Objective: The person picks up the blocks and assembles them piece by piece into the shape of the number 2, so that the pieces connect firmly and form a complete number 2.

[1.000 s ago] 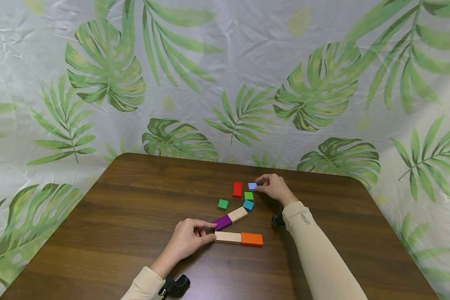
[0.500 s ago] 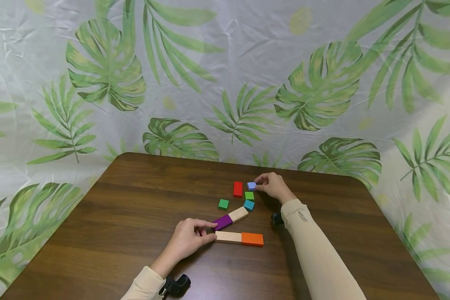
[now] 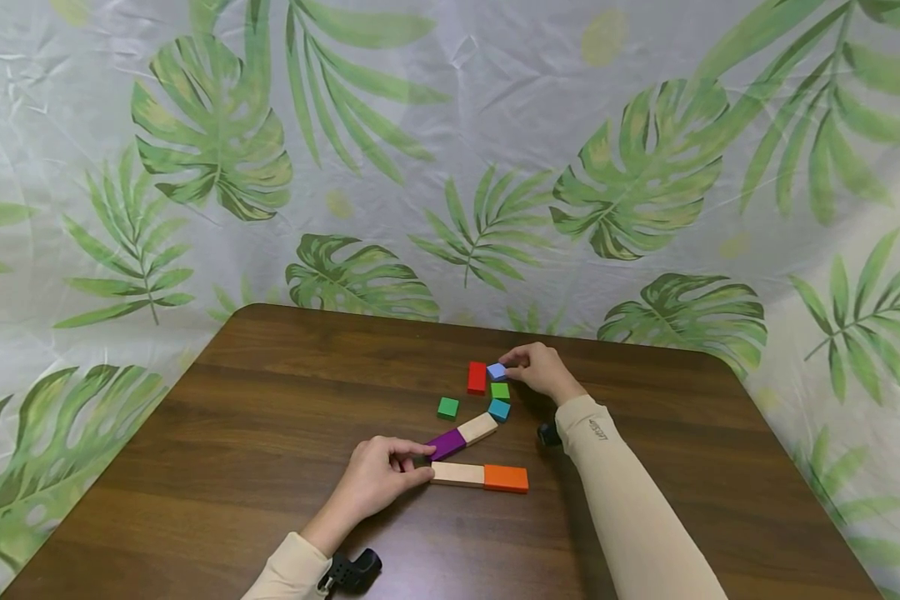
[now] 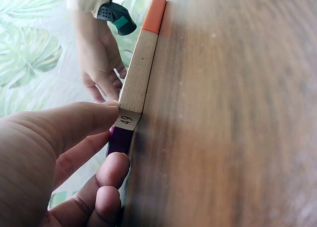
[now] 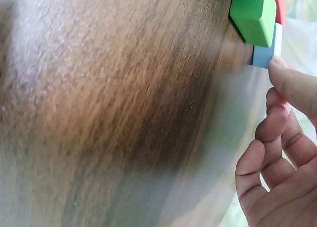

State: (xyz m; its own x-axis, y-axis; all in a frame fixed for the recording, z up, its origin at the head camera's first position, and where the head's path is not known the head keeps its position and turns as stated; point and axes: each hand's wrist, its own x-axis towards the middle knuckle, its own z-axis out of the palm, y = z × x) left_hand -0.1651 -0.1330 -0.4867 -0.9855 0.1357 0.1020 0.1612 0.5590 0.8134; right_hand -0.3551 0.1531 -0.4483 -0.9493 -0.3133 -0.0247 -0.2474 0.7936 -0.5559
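In the head view, my right hand [image 3: 542,369] pinches a small light blue block [image 3: 497,372] between thumb and forefinger. The block lies close to the right side of a red block [image 3: 477,377], above a light green block [image 3: 499,392]. My left hand [image 3: 378,475] is at the meeting ends of two rows. Its forefinger touches the purple block [image 3: 444,445] and its thumb the plain wooden block [image 3: 458,473], whose end is marked 49 in the left wrist view. In the right wrist view, the thumb covers part of the light blue block [image 5: 264,55].
A teal block [image 3: 498,410] lies between the light green one and a second plain block [image 3: 478,428]. An orange block [image 3: 506,478] ends the lower row. A darker green block [image 3: 447,408] lies apart on the brown table [image 3: 270,400]. A leaf-patterned cloth [image 3: 487,125] hangs behind.
My right hand has shifted the light blue block slightly left, nearer to the red block, and turned it a little. The left hand and the other blocks stay in place.
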